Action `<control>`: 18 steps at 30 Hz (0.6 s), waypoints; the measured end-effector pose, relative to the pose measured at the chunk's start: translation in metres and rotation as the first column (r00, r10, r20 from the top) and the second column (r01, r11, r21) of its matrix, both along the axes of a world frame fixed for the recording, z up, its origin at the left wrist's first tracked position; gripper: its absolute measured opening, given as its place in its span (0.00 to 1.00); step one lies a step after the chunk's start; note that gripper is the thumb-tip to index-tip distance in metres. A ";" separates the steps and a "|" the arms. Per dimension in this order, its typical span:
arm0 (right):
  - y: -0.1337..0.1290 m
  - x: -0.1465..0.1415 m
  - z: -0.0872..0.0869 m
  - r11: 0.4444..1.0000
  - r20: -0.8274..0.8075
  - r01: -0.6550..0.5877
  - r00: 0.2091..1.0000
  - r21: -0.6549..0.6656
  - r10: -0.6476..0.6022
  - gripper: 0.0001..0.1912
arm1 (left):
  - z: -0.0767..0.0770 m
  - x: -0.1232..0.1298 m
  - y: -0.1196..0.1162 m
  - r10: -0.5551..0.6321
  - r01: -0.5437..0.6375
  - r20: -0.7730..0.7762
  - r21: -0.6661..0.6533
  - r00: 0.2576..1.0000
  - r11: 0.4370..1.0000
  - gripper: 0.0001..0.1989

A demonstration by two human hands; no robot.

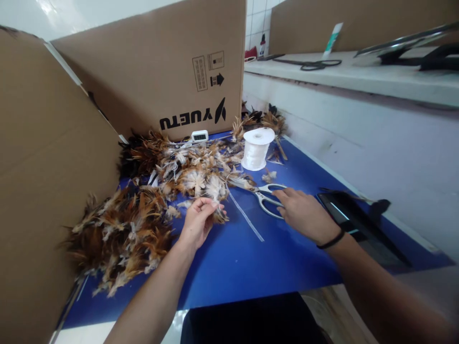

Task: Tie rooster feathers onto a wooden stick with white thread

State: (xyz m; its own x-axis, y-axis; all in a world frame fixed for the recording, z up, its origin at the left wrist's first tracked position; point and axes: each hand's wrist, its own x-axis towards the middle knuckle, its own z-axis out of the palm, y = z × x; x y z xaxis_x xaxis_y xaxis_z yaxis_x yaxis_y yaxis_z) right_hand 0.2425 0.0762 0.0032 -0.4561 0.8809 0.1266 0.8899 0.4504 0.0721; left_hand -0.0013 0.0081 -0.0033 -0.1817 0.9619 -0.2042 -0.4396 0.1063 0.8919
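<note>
My left hand (201,220) pinches a small bunch of brown and white feathers (217,188) between thumb and fingers. Over the handles of a pair of scissors (261,197) lies my right hand (304,214), its fingertips on the loops. The scissor blades point left, their tips hidden among feathers. A narrow clear-white strip (245,217) runs across the blue table between my hands. Behind the scissors stands a spool of white ribbon (255,154). A loose heap of feathers (190,160) spreads beyond my left hand.
More feather bundles (132,234) lie at the left beside a cardboard panel (53,157). Another cardboard box (154,71) stands at the back, a small white digital timer (200,136) before it. A dark tablet-like device (358,224) lies right. The ledge (376,79) holds black scissors (315,64).
</note>
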 end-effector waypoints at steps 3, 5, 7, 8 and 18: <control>0.010 0.004 -0.001 0.997 0.072 -0.060 0.995 -0.053 0.063 0.18 | -0.001 -0.001 0.001 0.006 -0.005 0.009 -0.027 1.000 1.000 0.18; 0.014 0.001 0.003 0.995 0.086 -0.078 0.993 -0.062 0.083 0.20 | -0.002 -0.002 0.002 0.022 -0.022 0.011 -0.051 1.000 0.998 0.21; 0.014 -0.002 0.011 0.995 0.068 -0.064 0.995 -0.074 0.069 0.20 | -0.003 -0.003 0.003 0.029 -0.028 0.015 -0.076 0.999 0.997 0.24; 0.014 -0.001 0.015 0.995 0.046 -0.051 0.997 -0.090 0.055 0.21 | -0.003 -0.004 0.003 0.023 -0.022 0.014 -0.080 1.000 0.997 0.23; -0.015 0.051 0.034 0.709 -0.511 -0.196 0.819 -0.678 -0.262 0.17 | -0.007 -0.004 0.004 -0.051 0.049 -0.045 -0.053 0.998 0.997 0.18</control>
State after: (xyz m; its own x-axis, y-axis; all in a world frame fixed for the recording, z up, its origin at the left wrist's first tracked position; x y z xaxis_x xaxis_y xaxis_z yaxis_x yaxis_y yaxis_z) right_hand 0.2937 0.0611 0.0371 -0.4776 0.8269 -0.2969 0.6793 0.1332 -0.7217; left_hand -0.0052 0.0117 -0.0102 -0.1443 0.9582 -0.2469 -0.3908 0.1740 0.9039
